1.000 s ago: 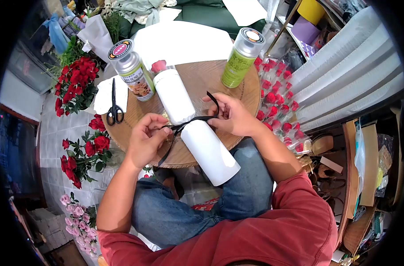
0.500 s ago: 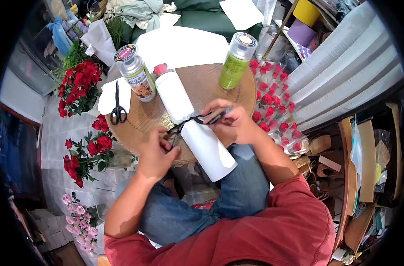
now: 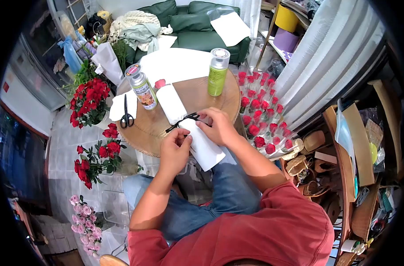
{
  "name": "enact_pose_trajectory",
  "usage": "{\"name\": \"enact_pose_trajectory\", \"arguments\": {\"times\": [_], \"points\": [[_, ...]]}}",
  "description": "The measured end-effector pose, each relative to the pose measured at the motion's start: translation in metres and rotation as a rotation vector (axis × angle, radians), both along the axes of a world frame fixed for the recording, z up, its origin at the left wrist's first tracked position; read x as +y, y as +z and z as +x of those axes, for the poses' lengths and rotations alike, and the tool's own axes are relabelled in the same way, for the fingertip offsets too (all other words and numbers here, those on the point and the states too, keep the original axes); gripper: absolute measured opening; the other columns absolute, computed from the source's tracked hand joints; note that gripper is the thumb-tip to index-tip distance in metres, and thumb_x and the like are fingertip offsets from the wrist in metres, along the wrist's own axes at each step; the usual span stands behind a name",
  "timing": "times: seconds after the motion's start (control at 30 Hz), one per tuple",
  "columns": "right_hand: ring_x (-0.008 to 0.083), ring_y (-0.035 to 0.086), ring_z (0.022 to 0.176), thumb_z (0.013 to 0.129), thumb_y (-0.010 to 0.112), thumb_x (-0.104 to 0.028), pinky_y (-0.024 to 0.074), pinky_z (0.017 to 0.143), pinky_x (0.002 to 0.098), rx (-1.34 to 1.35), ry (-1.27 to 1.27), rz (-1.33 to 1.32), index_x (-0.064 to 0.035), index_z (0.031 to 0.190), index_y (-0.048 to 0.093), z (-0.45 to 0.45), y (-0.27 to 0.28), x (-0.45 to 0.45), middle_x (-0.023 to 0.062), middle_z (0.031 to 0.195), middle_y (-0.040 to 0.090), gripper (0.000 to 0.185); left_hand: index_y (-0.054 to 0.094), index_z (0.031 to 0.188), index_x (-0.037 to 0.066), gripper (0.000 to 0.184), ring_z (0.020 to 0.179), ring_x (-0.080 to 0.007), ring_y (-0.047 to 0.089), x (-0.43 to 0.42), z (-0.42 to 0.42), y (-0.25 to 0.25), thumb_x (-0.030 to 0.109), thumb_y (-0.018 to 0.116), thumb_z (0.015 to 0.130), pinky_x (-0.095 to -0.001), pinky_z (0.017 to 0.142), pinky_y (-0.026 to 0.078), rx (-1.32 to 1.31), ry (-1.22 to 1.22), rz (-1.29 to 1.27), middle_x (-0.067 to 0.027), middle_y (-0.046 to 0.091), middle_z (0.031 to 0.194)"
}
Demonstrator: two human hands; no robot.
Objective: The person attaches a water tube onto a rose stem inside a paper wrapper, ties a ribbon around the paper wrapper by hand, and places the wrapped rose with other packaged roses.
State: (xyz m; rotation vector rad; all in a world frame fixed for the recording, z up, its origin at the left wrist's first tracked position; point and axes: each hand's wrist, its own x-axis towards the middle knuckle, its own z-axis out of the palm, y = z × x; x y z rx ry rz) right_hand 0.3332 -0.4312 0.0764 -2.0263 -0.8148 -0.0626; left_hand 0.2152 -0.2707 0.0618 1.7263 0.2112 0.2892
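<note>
Gently, my left hand (image 3: 173, 146) and right hand (image 3: 219, 127) pinch the black ribbon (image 3: 191, 116); even pulls should keep it snug.

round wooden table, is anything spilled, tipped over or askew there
Nothing looks spilled or tipped; both spray cans stand upright. Slightly odd: the white wrapped bundle slants, its lower end jutting past the round wooden table.

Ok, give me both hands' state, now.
Left hand: closed, apparently pinching the thin black ribbon around the long white cylindrical wrapping.
Right hand: closed, thumb and fingers pinching the same ribbon.
</note>
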Motion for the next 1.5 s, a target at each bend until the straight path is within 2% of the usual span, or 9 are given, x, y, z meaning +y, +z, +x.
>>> {"name": "enact_pose_trajectory", "arguments": {"times": [0.2,0.37,0.47,0.9,1.03,1.2,1.3,1.4,1.5], "points": [[0.0304,0.073,0.081,0.086,0.074,-0.019,0.0570,0.075,0.0389,0.209,0.029,-0.030,0.0019,0.101,0.076,0.019,-0.026,0.005,0.0215,0.093,0.075,0.025,0.066,0.109,-0.001,0.017,0.075,-0.0066,0.059,-0.011,-0.010,0.006,0.004,0.069,0.093,-0.0227,0.067,0.048,-0.034,0.052,-0.254,-0.0010,0.065,0.085],[0.0262,0.071,0.075,0.087,0.074,-0.020,0.0561,0.071,0.0377,0.387,0.111,0.058,0.0022,0.096,0.076,0.024,-0.047,0.017,0.0204,0.087,0.074,0.024,0.065,0.108,0.001,0.015,0.071,-0.0069,0.059,-0.010,-0.007,-0.022,0.003,0.069,0.094,-0.0222,0.061,0.048,-0.074,0.055,-0.113,0.0003,0.065,0.084],[0.0151,0.065,0.071,0.090,0.072,-0.013,0.0540,0.067,0.0315,0.206,0.093,-0.034,0.0037,0.096,0.075,0.016,-0.033,0.018,0.0118,0.081,0.073,0.018,0.065,0.109,0.001,0.016,0.071,-0.0072,0.059,-0.012,-0.009,-0.017,0.004,0.070,0.093,-0.0227,0.061,0.048,-0.053,0.067,-0.174,-0.0001,0.065,0.085],[0.0144,0.062,0.062,0.088,0.071,-0.017,0.0509,0.059,0.0332,0.188,0.321,-0.030,0.0019,0.085,0.076,-0.022,0.013,0.009,0.0124,0.072,0.071,0.020,0.068,0.082,0.002,0.024,0.055,-0.0072,0.047,0.008,0.012,-0.012,0.021,0.070,0.096,-0.0253,0.049,0.035,0.122,0.218,-0.144,0.0018,0.060,0.069],[0.0140,0.059,0.060,0.090,0.075,-0.028,0.0511,0.058,0.0320,0.619,-0.084,0.309,0.0040,0.101,0.073,0.017,0.000,0.012,0.0058,0.082,0.071,0.034,0.070,0.083,0.000,0.015,0.059,-0.0045,0.050,0.001,0.000,-0.013,0.011,0.072,0.092,-0.0229,0.054,0.039,-0.030,0.239,-0.219,0.0038,0.060,0.069],[0.0173,0.070,0.082,0.092,0.067,-0.061,0.0589,0.074,0.0357,1.280,0.306,0.227,-0.0057,0.114,0.068,-0.020,0.011,0.015,0.0063,0.099,0.072,0.060,0.066,0.085,0.003,0.009,0.065,-0.0023,0.050,-0.032,-0.037,0.020,0.004,0.069,0.093,-0.0198,0.059,0.040,-0.277,0.173,-0.135,0.0061,0.059,0.074],[0.0231,0.071,0.093,0.089,0.076,-0.045,0.0594,0.085,0.0382,1.305,0.484,0.614,-0.0014,0.130,0.059,-0.033,-0.004,0.012,0.0111,0.105,0.071,0.063,0.066,0.087,0.002,0.007,0.068,-0.0028,0.052,-0.036,-0.058,0.029,0.001,0.070,0.092,-0.0198,0.061,0.042,-0.331,0.086,-0.027,0.0051,0.060,0.076],[0.0256,0.071,0.096,0.080,0.082,-0.031,0.0595,0.086,0.0389,0.913,0.567,0.548,-0.0006,0.142,0.048,-0.045,0.020,0.009,0.0148,0.112,0.069,0.077,0.066,0.087,0.001,0.008,0.066,-0.0029,0.052,-0.046,-0.083,0.047,0.003,0.071,0.093,-0.0204,0.059,0.042,-0.352,0.077,0.013,0.0041,0.061,0.074],[0.0258,0.069,0.101,0.074,0.083,-0.025,0.0586,0.089,0.0392,0.953,0.590,0.579,-0.0017,0.148,0.041,-0.047,0.040,-0.001,0.0162,0.117,0.067,0.088,0.065,0.089,0.000,0.010,0.064,-0.0026,0.054,-0.052,-0.101,0.044,0.006,0.071,0.095,-0.0202,0.058,0.043,-0.283,0.146,-0.028,0.0014,0.066,0.075]]}}
